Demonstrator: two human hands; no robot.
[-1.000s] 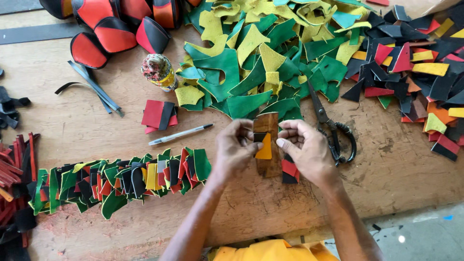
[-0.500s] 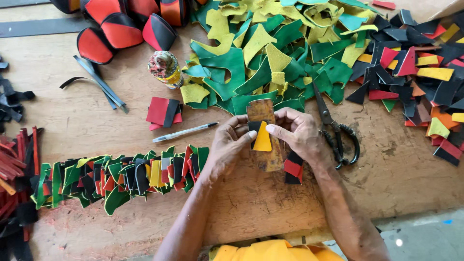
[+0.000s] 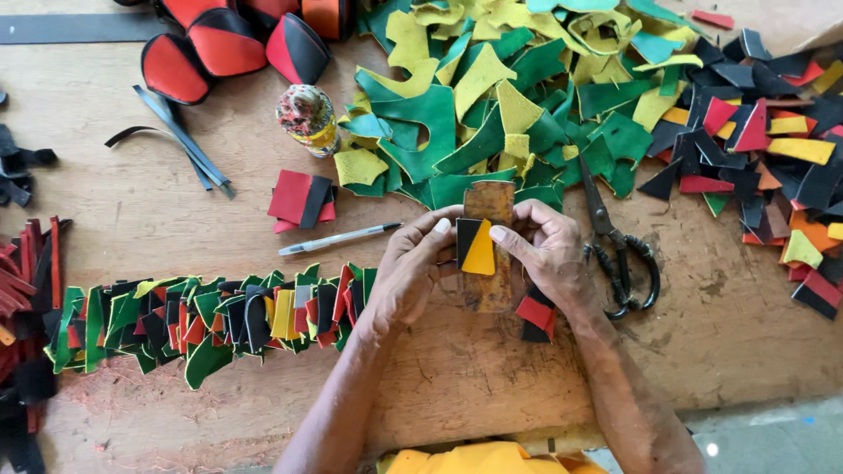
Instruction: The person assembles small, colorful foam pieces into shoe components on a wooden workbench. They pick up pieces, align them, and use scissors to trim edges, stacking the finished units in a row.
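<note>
My left hand (image 3: 411, 268) and my right hand (image 3: 546, 250) meet at the table's middle, both pinching a small leather patch (image 3: 475, 246) that is black on the left and yellow on the right. The patch lies on a worn brown rectangular block (image 3: 489, 200) that stands lengthwise between my hands. My thumbs press on the patch's two edges. A small red and black patch (image 3: 534, 314) lies under my right wrist.
A long row of overlapped green, black, red and yellow pieces (image 3: 202, 320) runs left of my hands. Scissors (image 3: 615, 241) lie to the right, a pen (image 3: 338, 239) to the left. Green and yellow scraps (image 3: 492, 96), a paint-stained bottle (image 3: 305, 117) and red-black pouches (image 3: 228, 39) lie beyond.
My hands and the block have stayed in the same spot. The fingers have shifted slightly on the black and yellow patch, pressing it flatter on the block.
</note>
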